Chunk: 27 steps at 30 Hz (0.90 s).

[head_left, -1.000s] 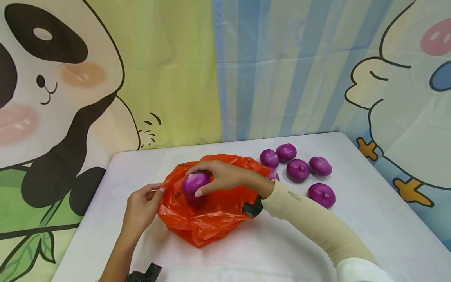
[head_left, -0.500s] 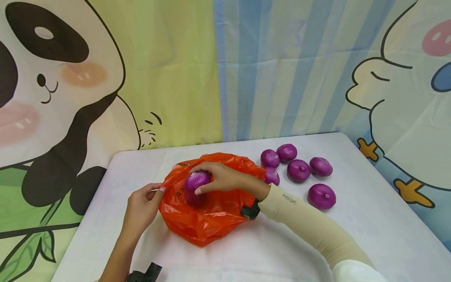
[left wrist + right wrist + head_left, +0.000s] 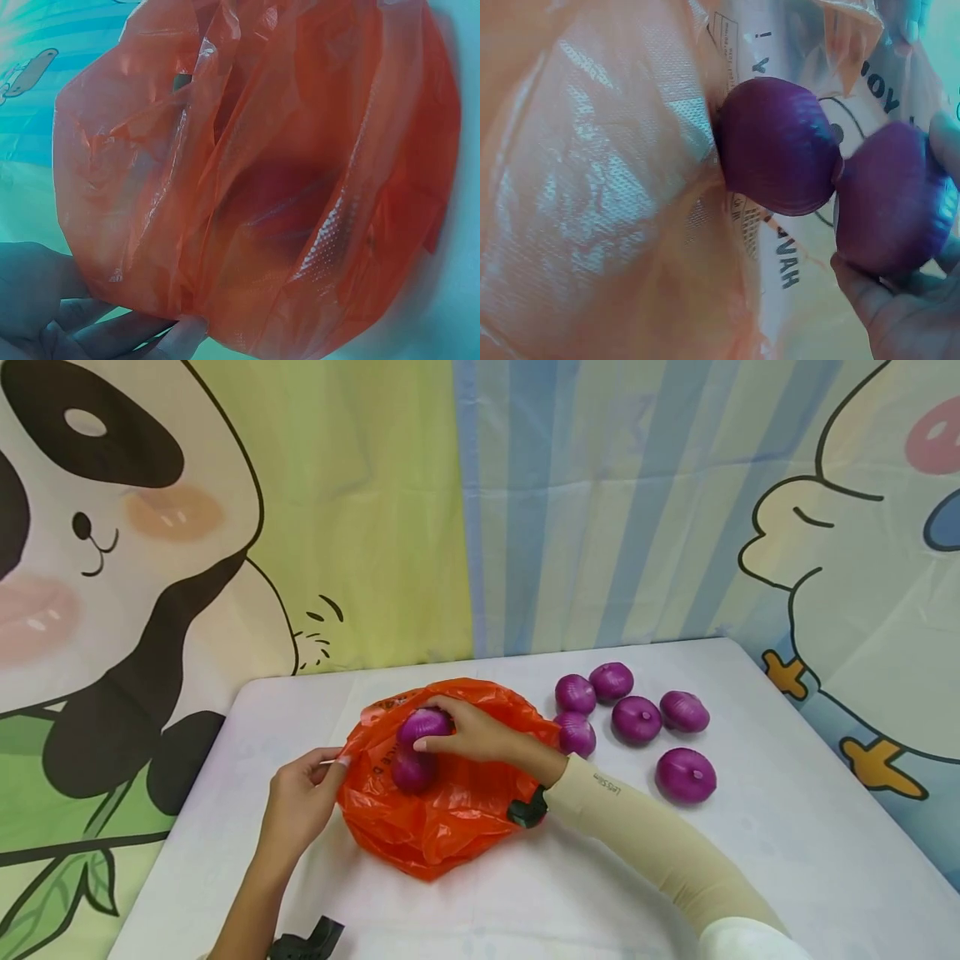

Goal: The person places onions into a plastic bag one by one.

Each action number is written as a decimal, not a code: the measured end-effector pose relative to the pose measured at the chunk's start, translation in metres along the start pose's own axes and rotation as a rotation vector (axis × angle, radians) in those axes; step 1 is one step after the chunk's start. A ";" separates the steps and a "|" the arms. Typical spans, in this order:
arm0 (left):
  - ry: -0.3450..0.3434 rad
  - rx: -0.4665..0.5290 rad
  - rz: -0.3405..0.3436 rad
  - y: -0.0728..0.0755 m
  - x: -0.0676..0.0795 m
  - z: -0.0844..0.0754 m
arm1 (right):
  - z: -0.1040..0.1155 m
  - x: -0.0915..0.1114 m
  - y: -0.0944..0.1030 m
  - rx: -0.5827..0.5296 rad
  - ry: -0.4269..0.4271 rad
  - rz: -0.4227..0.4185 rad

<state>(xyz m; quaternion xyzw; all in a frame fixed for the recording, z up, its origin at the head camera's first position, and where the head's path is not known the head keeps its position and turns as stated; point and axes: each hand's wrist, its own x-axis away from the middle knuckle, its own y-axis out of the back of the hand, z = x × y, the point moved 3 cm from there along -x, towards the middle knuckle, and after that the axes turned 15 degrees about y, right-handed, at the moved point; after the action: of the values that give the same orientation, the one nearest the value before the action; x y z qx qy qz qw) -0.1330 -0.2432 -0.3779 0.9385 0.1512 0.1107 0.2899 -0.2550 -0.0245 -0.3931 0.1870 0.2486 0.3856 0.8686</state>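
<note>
- Left hand pinches the rim of the red-orange plastic bag at nine o'clock.
- Right hand grasps a red onion over the bag's mouth; some fingers are hidden behind it.
- Lower red onion sits inside, at six o'clock from the held one.
- Bag lettering is partly covered.
- Through plastic, the left wrist view shows only a blurred dark shape.
- Six loose red onions lie at two o'clock.

A close-fitting beige fabric sleeve with small dark lettering covers the right forearm, meeting white cloth higher up. Both the right hand and left hand are bare; small black angular devices show by each forearm.
</note>
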 end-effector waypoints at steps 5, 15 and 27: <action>0.004 0.018 0.001 0.000 -0.001 0.000 | -0.011 0.002 0.002 0.028 -0.069 -0.060; -0.010 0.029 0.005 -0.001 -0.002 0.000 | -0.027 0.005 0.003 0.085 -0.221 -0.054; -0.021 0.018 -0.005 0.000 -0.003 0.002 | -0.038 0.008 -0.008 -0.070 -0.132 -0.010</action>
<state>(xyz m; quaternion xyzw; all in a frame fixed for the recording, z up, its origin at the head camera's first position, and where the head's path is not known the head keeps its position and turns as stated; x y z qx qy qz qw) -0.1350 -0.2447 -0.3799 0.9420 0.1513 0.0986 0.2831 -0.2682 -0.0183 -0.4300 0.1803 0.1779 0.3765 0.8911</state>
